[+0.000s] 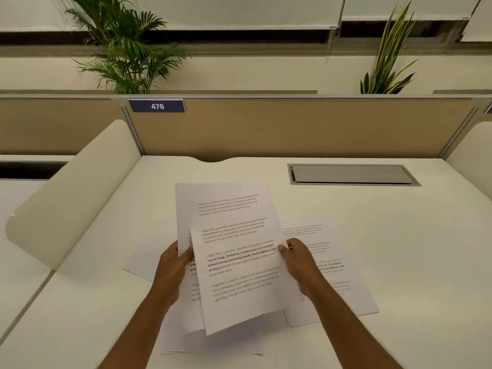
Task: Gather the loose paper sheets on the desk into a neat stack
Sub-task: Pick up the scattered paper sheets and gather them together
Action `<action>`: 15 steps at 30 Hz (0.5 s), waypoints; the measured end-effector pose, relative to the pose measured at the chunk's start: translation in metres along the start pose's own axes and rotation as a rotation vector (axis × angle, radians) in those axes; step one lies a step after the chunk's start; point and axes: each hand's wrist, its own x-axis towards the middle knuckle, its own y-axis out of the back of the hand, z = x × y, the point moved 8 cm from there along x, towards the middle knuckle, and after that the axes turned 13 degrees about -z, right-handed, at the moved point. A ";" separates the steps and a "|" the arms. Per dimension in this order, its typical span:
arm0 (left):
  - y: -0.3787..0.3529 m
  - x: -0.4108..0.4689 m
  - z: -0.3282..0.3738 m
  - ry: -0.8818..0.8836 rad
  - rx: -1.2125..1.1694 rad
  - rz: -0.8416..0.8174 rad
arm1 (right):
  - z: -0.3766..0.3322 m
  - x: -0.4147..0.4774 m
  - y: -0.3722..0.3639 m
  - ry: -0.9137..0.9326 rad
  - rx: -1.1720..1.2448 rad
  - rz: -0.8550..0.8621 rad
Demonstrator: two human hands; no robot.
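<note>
So I've got a couple of printed sheets up off the counter (386, 235) right now, one in front and at least one more behind it. My left hand (173, 270) is pinching the left edge of the back sheet (210, 198), fingers (186, 258) curled around it, and my right hand (299, 262) has the front sheet (239, 275) by its right edge, thumb on top and the rest of the fingers tucked behind the paper where I can't see them. The two sheets aren't lined up at all; the front one is tilted and sits lower, while the back one pokes out above it and off to the left. Using the front sheet as the reference: just to its right, another printed sheet (338, 267) lies flat on the counter, partly under my right wrist. Below and behind the front sheet there's more paper (213, 347) lying flat near the counter's near edge, and a white corner (138, 267) of another page sticks out to the left, past my left hand. I can't tell exactly how many sheets are in that pile. Farther off, up and to the right of the front sheet, there's a grey cable hatch (351, 174) set into the counter, and straight beyond it a tan divider panel (292, 129) with a blue tag (157, 106) reading 476.
</note>
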 end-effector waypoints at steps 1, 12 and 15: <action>0.002 -0.001 0.001 -0.012 0.005 0.018 | -0.001 0.000 -0.007 0.011 -0.001 -0.013; 0.027 -0.007 -0.006 -0.034 -0.039 0.032 | -0.032 -0.007 -0.067 0.152 -0.117 -0.081; 0.035 -0.011 -0.007 -0.031 -0.041 0.031 | -0.036 -0.008 -0.081 0.176 -0.155 -0.122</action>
